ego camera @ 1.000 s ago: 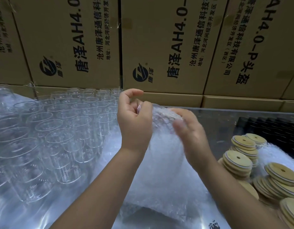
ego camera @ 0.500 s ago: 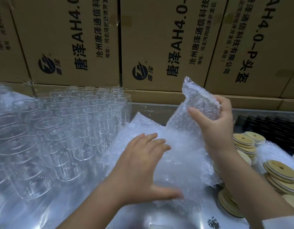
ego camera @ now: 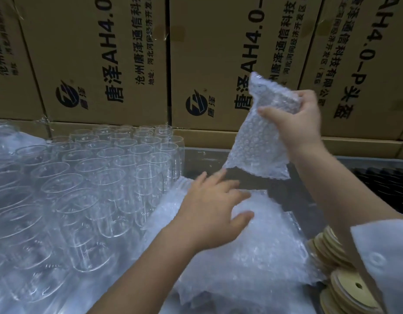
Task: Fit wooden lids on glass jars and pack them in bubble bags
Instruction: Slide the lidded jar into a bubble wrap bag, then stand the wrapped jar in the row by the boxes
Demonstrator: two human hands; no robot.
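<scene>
The right hand is gripping a crinkled, translucent bubble bag, dangling it above the bag pile. The left hand, fingers spread, is resting on that pile. Cartons behind are showing "AH4.0"

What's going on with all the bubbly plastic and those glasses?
A person is packing jars. Their right hand grips one bubble bag up in the air, and it looks empty. Their left hand rests with spread fingers on the pile of bubble bags. Rows of glass jars stand on the left with no lids on, and the wooden lids wait in stacks on the right.
</scene>
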